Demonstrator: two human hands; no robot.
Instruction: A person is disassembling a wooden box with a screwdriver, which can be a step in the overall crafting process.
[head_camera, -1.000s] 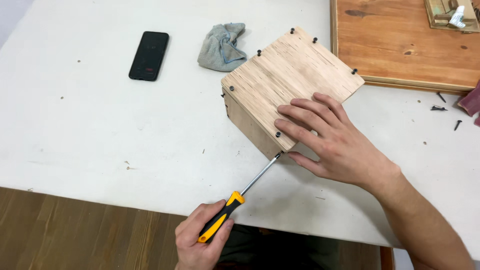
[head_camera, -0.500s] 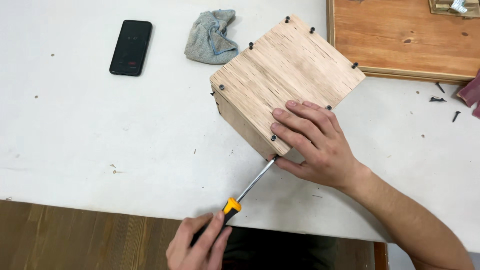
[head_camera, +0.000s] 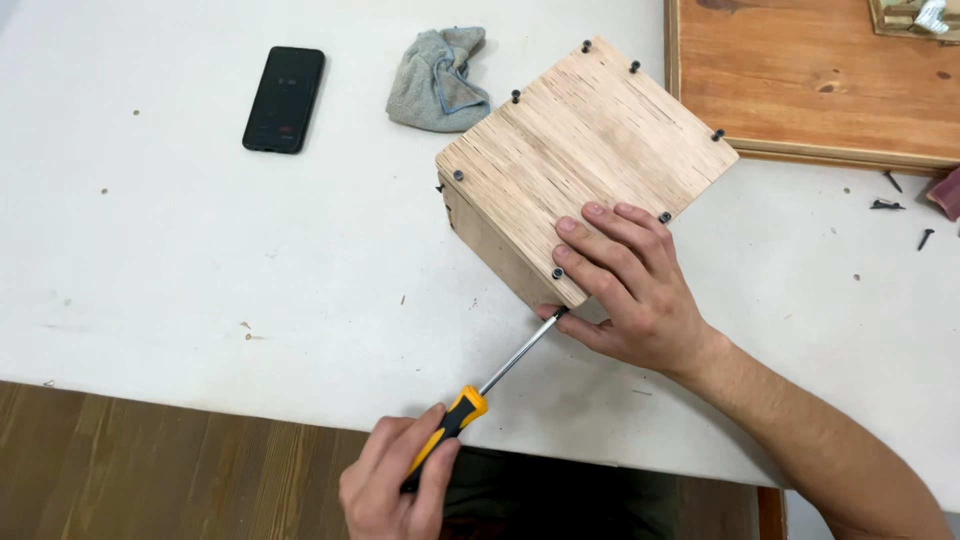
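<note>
White bench (head_camera: 200, 270) filling most of the view, with a strip of wooden floor (head_camera: 150, 470) showing past its near edge. Flat wooden board (head_camera: 800, 80) with a raised rim at the far right corner. Plywood box (head_camera: 585, 165) standing near the middle of the bench, turned corner-on, dark screw heads dotted along the edges of its top panel.

Right hand (head_camera: 635, 290) laid flat over the near corner of the box top, fingers spread, thumb hooked down by the lower edge; pressing rather than clasping, grip released. Left hand (head_camera: 395, 480) at the bench's near edge, grip clenched around the yellow-and-black handle of a screwdriver (head_camera: 500, 370). Shaft slanting up and to the right, tip set at the box's near bottom corner, just beside the right thumb.

Compared with half a second earlier: tip lower on the box, at the bottom corner instead of partway up the side edge, suggesting work on a screw low in that corner. Left hand a little further up into view. Right hand in the same flat hold throughout.

Black phone (head_camera: 284, 98) lying face up at far left, well apart from the box. Crumpled grey rag (head_camera: 438, 80) just behind the box. Loose dark screws (head_camera: 900, 215) scattered at far right.
</note>
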